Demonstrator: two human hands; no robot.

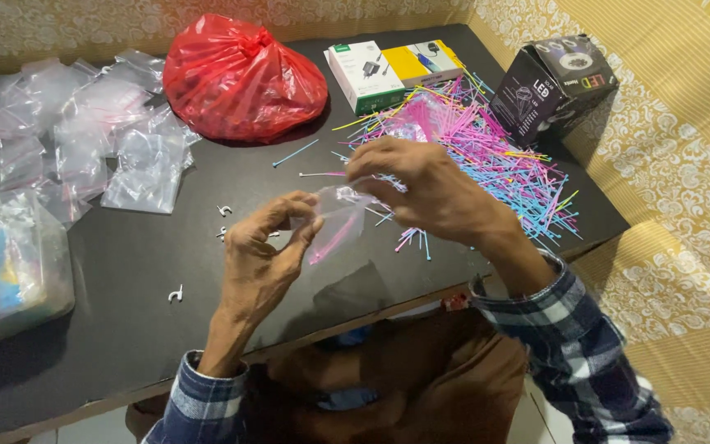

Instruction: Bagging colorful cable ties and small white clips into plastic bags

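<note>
1. The left hand [260,251] is raised above the black tabletop [149,271], wrist bent, thumb and forefinger pinched shut on the left edge of a small clear plastic bag [340,222]; the other fingers curl loosely.
2. The right hand [429,189] arches over from 2 o'clock, knuckles up, fingers bunched together on the bag's upper right corner. Whether it also grips sticks is hidden under the palm.
3. The bag hangs between both hands, just over the table's middle: thin, glossy, crinkled film with a few pink sticks showing inside.
4. At 1 o'clock of the hands lies a loose heap of thin plastic sticks [486,156], pink, blue and yellow, straight and slender, fanned in all directions.
5. At 11 o'clock sits a knotted red plastic sack [240,78], shiny and bulging.
6. At 10 o'clock are empty clear bags [108,131], limp and wrinkled.
7. At 9 o'clock stands a filled clear packet [10,263] of coloured pieces.
8. Small white hook-shaped clips [176,293] lie scattered near the left hand.
9. At the far edge are a white-and-green carton [363,78], a yellow carton [425,62] and a dark box [548,86].
10. Both sleeves [585,345] are blue-and-white plaid flannel.
</note>
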